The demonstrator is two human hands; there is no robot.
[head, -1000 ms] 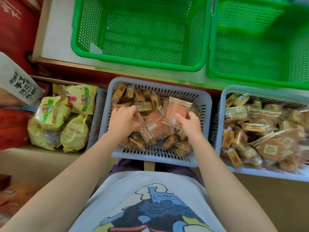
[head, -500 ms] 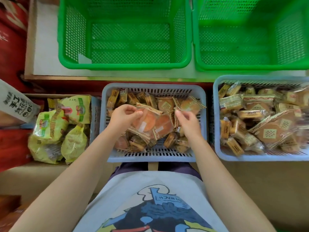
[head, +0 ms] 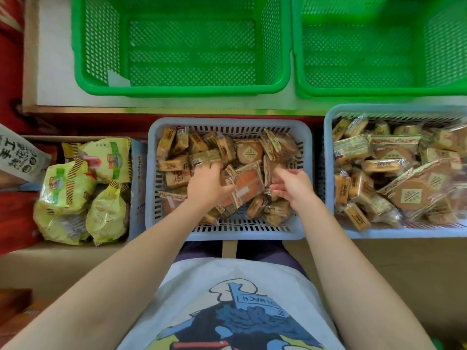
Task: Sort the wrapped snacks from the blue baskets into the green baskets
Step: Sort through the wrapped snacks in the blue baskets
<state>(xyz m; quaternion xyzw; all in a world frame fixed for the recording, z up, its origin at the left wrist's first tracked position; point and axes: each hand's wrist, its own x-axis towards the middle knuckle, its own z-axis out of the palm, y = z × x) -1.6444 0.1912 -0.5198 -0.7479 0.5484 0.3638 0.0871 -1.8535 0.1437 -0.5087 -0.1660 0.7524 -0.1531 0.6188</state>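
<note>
Both hands (head: 206, 183) (head: 294, 186) have dropped lower among the blue basket's (head: 227, 233) snacks (head: 246, 184).

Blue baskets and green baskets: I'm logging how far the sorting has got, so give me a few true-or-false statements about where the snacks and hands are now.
1. Both green baskets hold wrapped snacks. False: the left green basket and the right green basket show no snacks inside.
2. Both hands are over the middle blue basket. True: the left hand and the right hand are there.
3. The right blue basket is full of wrapped snacks. True.
4. The yellow-green snack bags lie in a green basket. False: they lie in a box to the left of the middle blue basket.
</note>
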